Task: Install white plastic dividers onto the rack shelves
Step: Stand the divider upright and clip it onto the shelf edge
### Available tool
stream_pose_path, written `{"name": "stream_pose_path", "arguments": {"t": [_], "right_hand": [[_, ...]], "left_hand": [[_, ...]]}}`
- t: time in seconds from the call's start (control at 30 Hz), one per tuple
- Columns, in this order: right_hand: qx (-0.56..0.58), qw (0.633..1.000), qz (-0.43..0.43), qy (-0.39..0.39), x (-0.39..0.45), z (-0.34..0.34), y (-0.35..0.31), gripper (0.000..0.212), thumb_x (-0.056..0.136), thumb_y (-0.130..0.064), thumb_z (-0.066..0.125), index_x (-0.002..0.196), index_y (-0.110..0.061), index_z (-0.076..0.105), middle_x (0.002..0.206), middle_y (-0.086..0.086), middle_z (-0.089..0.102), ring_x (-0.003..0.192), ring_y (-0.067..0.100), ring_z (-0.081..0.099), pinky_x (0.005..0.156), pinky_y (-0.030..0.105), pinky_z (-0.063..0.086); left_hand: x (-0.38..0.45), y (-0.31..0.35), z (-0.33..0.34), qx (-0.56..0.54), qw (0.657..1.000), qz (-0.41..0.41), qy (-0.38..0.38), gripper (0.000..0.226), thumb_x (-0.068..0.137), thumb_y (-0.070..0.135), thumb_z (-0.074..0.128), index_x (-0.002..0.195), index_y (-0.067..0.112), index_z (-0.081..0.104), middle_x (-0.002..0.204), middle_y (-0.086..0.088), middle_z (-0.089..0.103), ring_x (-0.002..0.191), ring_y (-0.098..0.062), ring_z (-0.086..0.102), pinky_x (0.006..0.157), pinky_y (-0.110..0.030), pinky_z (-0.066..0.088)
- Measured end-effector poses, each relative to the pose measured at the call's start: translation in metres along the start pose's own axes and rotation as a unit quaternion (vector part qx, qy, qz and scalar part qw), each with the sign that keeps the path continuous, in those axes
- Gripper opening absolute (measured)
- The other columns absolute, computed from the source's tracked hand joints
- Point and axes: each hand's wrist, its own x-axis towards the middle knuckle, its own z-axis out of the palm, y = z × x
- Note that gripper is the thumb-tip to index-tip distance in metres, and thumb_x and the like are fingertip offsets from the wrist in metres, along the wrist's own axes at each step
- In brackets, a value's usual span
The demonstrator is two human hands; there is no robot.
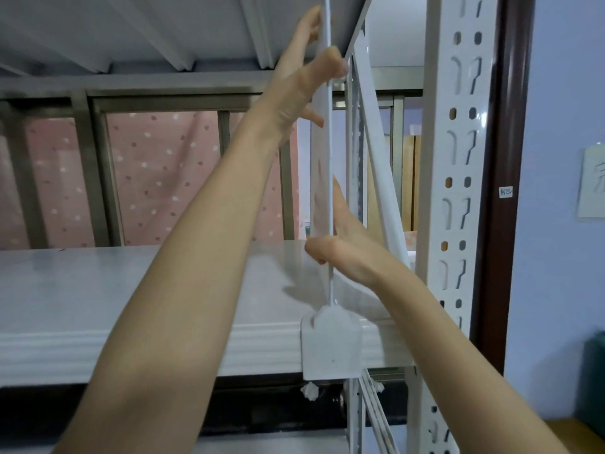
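Head view looks into a bay of a white rack, where a white plastic divider (329, 191) stands edge-on at about 12 o'clock from centre, running from the shelf (131, 290) below up to the underside of the upper shelf (147, 31). Its clip foot (330, 345) hangs over the front lip of the lower shelf.

The left hand (304, 70) is up at 12 o'clock, fingers laid along the left face of the divider and thumb curled onto its near edge, pinching the top of the panel. The right hand (340, 253) is lower, at about 5 o'clock of the left one, with straight fingers running up the right face and thumb hooked across the near edge, so it too grips the panel.

My judgement: this is the seating step, the divider being squared up between the two shelves. Next comes pressing the top home under the upper shelf while keeping the panel upright and the foot snug on the lip; whether the top is already caught I cannot tell.

Another white panel (376, 152) leans tilted at 2 o'clock, beside the slotted upright (458, 191). Behind the bay at 9 o'clock hangs a pink dotted curtain (157, 172); a pale blue wall (563, 93) with a paper notice (592, 185) lies at 3 o'clock.
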Motion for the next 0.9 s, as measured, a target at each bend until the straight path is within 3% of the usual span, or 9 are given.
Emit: {"name": "stream_pose_path", "arguments": {"t": [0.07,0.13,0.23,0.33,0.5,0.6,0.7,0.83,0.9], "right_hand": [[0.026,1.0,-0.003,0.004,-0.005,0.003,0.005,0.1,0.083,0.0,0.051,0.147,-0.051,-0.006,0.152,-0.016,0.026,0.12,-0.004,0.047,0.077,0.009,0.041],[0.043,0.999,-0.004,0.007,-0.008,0.004,0.006,0.1,0.084,-0.001,0.051,0.146,-0.054,-0.006,0.154,-0.023,0.018,0.138,0.01,0.032,0.088,0.016,0.038],[0.041,0.999,-0.009,0.005,-0.006,0.003,0.009,0.099,0.084,-0.004,0.051,0.144,-0.056,-0.006,0.154,-0.025,0.017,0.141,0.008,0.024,0.094,0.017,0.031],[0.043,0.999,-0.013,0.002,-0.005,0.003,0.014,0.098,0.082,-0.007,0.052,0.145,-0.057,-0.005,0.154,-0.025,0.018,0.142,0.007,0.023,0.1,0.02,0.031],[0.023,1.0,-0.013,-0.003,-0.006,0.006,0.019,0.097,0.087,-0.005,0.05,0.144,-0.056,-0.009,0.137,-0.046,0.01,0.121,-0.017,0.019,0.071,-0.011,0.026],[0.013,1.0,-0.017,0.003,-0.006,0.007,0.023,0.096,0.087,-0.008,0.052,0.143,-0.056,-0.009,0.138,-0.045,0.009,0.12,-0.017,0.02,0.08,-0.006,0.024],[0.024,1.0,-0.012,0.009,-0.009,0.005,0.02,0.093,0.088,-0.013,0.057,0.146,-0.055,-0.002,0.156,-0.017,0.019,0.138,0.007,0.03,0.097,0.019,0.029],[0.012,1.0,-0.019,0.0,-0.018,0.005,0.021,0.088,0.09,-0.018,0.061,0.149,-0.048,0.002,0.156,-0.021,0.015,0.137,0.001,0.026,0.101,0.021,0.032],[0.008,0.999,-0.03,-0.009,-0.022,0.006,0.022,0.089,0.089,-0.021,0.064,0.149,-0.048,0.003,0.157,-0.019,0.016,0.14,0.005,0.026,0.11,0.028,0.034]], "left_hand": [[-0.004,-0.001,0.004,-0.001,1.0,-0.001,0.007,0.11,0.051,0.057,0.062,0.147,0.02,0.025,0.149,0.0,0.029,0.113,-0.002,0.043,0.054,-0.006,0.049],[-0.006,-0.001,0.005,-0.005,1.0,0.0,0.012,0.108,0.052,0.056,0.056,0.148,0.02,0.023,0.15,0.001,0.028,0.12,-0.013,0.041,0.053,-0.005,0.048],[-0.006,-0.002,0.004,-0.015,0.999,-0.005,0.029,0.11,0.051,0.057,0.057,0.149,0.021,0.022,0.151,0.002,0.027,0.126,-0.018,0.036,0.052,-0.004,0.047],[-0.009,-0.004,0.006,-0.01,1.0,0.009,0.01,0.129,0.041,0.07,0.068,0.15,0.02,0.02,0.152,0.001,0.025,0.119,-0.008,0.042,0.053,-0.002,0.046],[-0.014,-0.002,0.002,-0.032,0.999,0.003,0.03,0.113,0.053,0.056,0.061,0.151,0.02,0.017,0.153,0.0,0.024,0.089,0.027,0.051,0.053,0.0,0.045],[-0.017,0.002,0.004,-0.023,1.0,-0.006,-0.001,0.125,0.047,0.064,0.069,0.152,0.025,0.014,0.157,0.005,0.018,0.111,0.008,0.045,0.06,-0.006,0.048],[-0.018,0.013,0.009,-0.009,0.999,-0.039,-0.023,0.116,0.053,0.059,0.061,0.153,0.03,0.011,0.159,0.007,0.012,0.119,-0.009,0.036,0.069,-0.017,0.044],[-0.029,0.02,0.001,-0.02,0.997,-0.069,-0.015,0.105,0.064,0.055,0.063,0.152,0.036,0.009,0.16,0.01,0.008,0.131,-0.009,0.03,0.084,-0.026,0.045],[-0.042,0.02,0.003,-0.029,0.996,-0.086,-0.018,0.091,0.079,0.046,0.064,0.152,0.037,0.01,0.16,0.009,0.009,0.141,-0.018,0.026,0.1,-0.044,0.043]]}}
